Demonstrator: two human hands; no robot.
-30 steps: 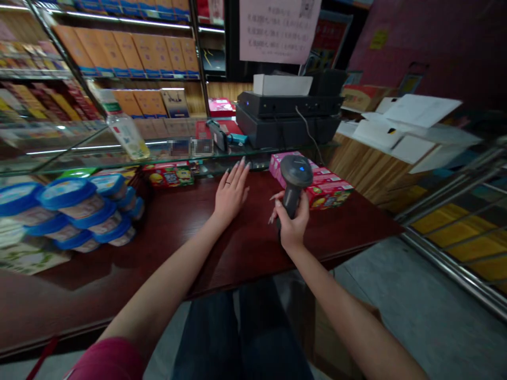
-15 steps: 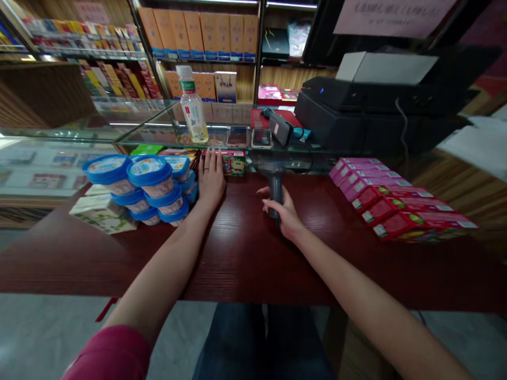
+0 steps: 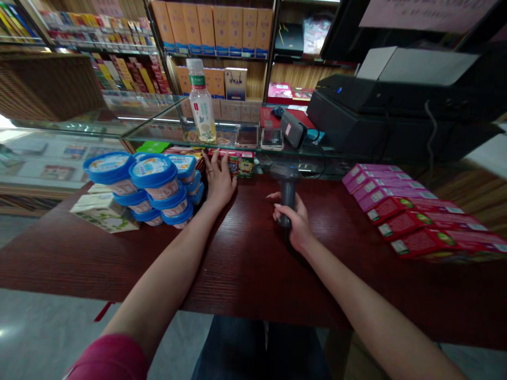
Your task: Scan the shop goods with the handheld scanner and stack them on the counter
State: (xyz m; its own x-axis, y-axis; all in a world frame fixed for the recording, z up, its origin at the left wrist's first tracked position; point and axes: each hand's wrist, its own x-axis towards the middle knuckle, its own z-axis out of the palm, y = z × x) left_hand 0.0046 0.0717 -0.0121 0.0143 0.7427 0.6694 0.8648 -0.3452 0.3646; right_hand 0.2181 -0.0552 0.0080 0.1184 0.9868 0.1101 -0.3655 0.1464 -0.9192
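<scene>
My right hand (image 3: 298,219) is wrapped round the handle of a dark barcode scanner (image 3: 288,195), held upright over the brown table (image 3: 245,264). My left hand (image 3: 219,182) reaches to the back of the table with its fingers spread. Its fingertips are at a red and green box (image 3: 243,162), partly covering it; whether they press on it I cannot tell. Just left of that hand stand stacked tubs with blue lids (image 3: 154,174). Pale green-and-white cartons (image 3: 105,211) lie at the far left of the stack.
Pink boxes (image 3: 380,182) and red boxes (image 3: 428,224) lie in a row at the right. Behind the table runs a glass counter (image 3: 158,132) bearing a drink bottle (image 3: 203,105) and two phones (image 3: 271,139). Black equipment (image 3: 356,121) stands at the back right.
The view has shifted a little, so most things sit slightly further right. The fingers of my left hand have spread and bent more. My right hand still grips the scanner.
</scene>
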